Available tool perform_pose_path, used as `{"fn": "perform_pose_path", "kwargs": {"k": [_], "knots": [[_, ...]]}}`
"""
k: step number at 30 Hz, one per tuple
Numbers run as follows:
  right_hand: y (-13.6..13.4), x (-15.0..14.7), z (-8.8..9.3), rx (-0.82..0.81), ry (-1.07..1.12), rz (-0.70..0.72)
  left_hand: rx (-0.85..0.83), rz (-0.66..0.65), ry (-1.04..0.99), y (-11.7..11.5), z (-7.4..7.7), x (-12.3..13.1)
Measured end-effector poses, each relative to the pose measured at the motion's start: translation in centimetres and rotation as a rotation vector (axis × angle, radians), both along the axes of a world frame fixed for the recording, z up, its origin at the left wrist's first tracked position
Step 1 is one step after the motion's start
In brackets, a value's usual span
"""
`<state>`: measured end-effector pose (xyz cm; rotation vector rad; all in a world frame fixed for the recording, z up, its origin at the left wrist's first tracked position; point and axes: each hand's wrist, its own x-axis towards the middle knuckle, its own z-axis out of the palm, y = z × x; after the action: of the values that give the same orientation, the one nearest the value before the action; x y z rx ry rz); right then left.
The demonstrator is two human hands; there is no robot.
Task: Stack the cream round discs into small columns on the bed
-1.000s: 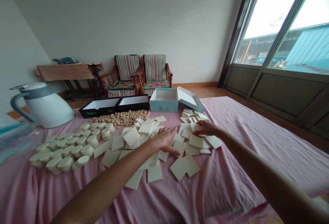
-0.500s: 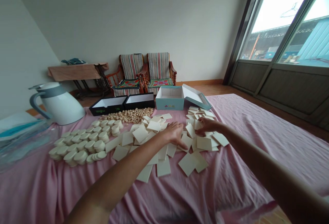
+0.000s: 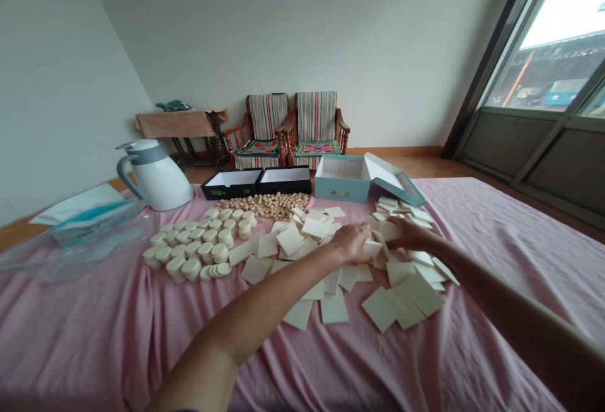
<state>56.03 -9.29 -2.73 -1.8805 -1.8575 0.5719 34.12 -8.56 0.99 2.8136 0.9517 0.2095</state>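
Note:
Many thin, pale square wooden tiles (image 3: 290, 239) lie in a loose, overlapping heap on the pink cloth (image 3: 302, 368). My left hand (image 3: 350, 243) is in the middle of the heap, its fingers closed at a square tile (image 3: 372, 248). Just to its right, my right hand (image 3: 410, 234) grips a tilted square tile (image 3: 389, 230) by its right side. Both hands' fingertips are partly hidden. Nearer to me, several flat tiles (image 3: 380, 309) overlap.
Stacked round wooden discs (image 3: 191, 267) stand in rows at the left. Behind are small wooden beads (image 3: 271, 205), two black boxes (image 3: 286, 180), and a light blue box (image 3: 343, 179) with its lid (image 3: 399, 185). A white jug (image 3: 163, 179) and clear plastic bag (image 3: 94, 235) are far left.
My view has swung left. My left hand has come closer to my right and its spread fingers have closed at a tile. Another tile lies among the near overlapping ones.

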Motion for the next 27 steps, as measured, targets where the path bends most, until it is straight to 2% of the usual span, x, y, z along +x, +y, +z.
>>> {"fn": "perform_pose_path", "kwargs": {"k": [4,7,10,13,16,20,24,27], "knots": [[0.6,-0.6,0.3,0.006,0.034,0.006,0.000,0.007,-0.052,0.4,0.4,-0.9],[1.3,-1.3,1.7,0.063,0.036,-0.050,0.005,0.026,-0.169,1.1,1.9,-2.5],[1.9,-3.9,3.4,0.109,0.072,-0.106,0.043,0.106,-0.301,2.3,3.7,-5.1],[2.4,-7.6,4.5,0.111,0.076,-0.066,0.098,0.231,-0.307,3.6,4.6,-8.0],[2.5,-10.7,4.4,0.141,0.045,-0.035,0.117,0.286,-0.321,4.2,4.4,-10.6],[2.2,-12.4,3.3,0.268,0.016,0.058,0.181,0.275,-0.367,3.6,3.4,-12.8],[1.5,-12.5,2.6,0.319,0.000,0.046,0.294,0.278,-0.435,1.1,2.3,-13.0],[0.9,-12.4,2.3,0.368,0.089,-0.042,0.406,0.262,-0.616,-2.0,1.1,-12.6]]}}
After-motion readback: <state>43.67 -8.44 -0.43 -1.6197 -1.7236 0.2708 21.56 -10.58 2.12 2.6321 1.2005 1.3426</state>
